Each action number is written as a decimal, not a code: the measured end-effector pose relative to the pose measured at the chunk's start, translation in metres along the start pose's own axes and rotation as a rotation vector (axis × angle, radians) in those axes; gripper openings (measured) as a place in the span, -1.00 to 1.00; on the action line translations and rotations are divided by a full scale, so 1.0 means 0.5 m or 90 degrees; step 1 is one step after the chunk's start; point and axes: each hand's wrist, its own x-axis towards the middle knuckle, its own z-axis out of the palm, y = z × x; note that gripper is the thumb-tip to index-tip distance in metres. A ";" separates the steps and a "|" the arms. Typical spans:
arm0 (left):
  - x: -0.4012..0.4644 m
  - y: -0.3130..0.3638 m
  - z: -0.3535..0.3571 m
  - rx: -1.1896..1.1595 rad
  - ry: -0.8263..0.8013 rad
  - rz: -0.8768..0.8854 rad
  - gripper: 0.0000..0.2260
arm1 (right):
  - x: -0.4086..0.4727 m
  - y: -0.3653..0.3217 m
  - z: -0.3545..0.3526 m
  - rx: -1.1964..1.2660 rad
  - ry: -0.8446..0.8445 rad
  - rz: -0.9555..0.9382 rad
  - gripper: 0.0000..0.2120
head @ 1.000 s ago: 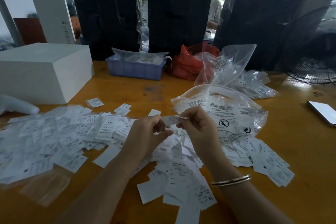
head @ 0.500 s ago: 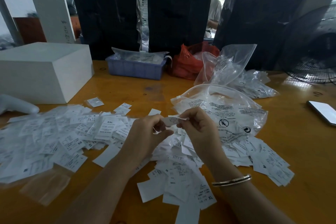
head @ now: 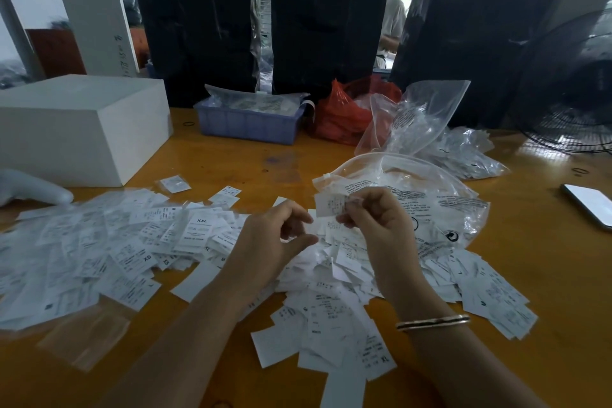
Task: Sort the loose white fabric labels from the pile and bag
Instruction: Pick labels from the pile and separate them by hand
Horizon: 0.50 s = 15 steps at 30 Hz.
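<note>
I hold one small white fabric label with tiny print (head: pixel 331 205) up in the air, above the big heap of loose white labels (head: pixel 185 242) on the yellow wooden counter (head: pixel 546 275). My right hand (head: pixel 374 225) pinches the label at its edge. My left hand (head: pixel 278 235) holds nothing, its fingers loosely curled, just beside the label. The clear plastic bag with black print (head: pixel 430 205) lies just behind my hands, partly on the heap. I think the good way is to read the size letter first, keep the pinch light, and take only one label at a time, because they stick together easily. Then I would lay it with its own kind.
</note>
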 end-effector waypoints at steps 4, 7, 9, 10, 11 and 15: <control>0.001 0.000 0.003 0.029 -0.003 0.004 -0.67 | -0.004 0.003 0.008 -0.069 -0.050 -0.025 -0.82; 0.001 -0.001 0.004 0.034 0.003 0.012 -0.65 | -0.004 0.005 0.008 -0.092 -0.062 -0.038 -0.82; 0.001 -0.002 0.004 0.031 0.006 0.016 -0.64 | -0.004 0.005 0.007 -0.094 -0.061 -0.042 -0.81; 0.001 -0.002 0.005 0.029 0.007 0.017 -0.63 | -0.003 0.005 0.006 -0.094 -0.060 -0.042 -0.81; 0.001 -0.003 0.005 0.028 0.008 0.018 -0.63 | -0.003 0.005 0.006 -0.092 -0.056 -0.042 -0.81; 0.000 -0.003 0.005 0.031 0.006 0.014 -0.64 | -0.001 0.005 0.005 -0.085 -0.040 -0.040 -0.80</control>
